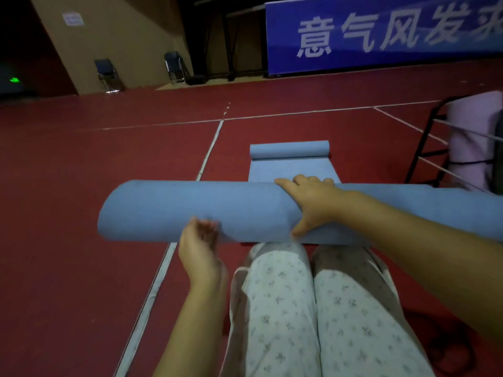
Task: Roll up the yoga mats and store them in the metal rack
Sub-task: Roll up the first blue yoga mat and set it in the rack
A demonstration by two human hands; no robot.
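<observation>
The floor (pixel 81 172) is dark red sports flooring marked with white lines (pixel 211 148). A blue mat (pixel 292 167) lies flat on it straight ahead, its far end curled into a small roll (pixel 288 149). At the right edge a black metal rack (pixel 424 151) stands on the floor. Two folding chairs (pixel 107 74) stand on it by the far wall.
</observation>
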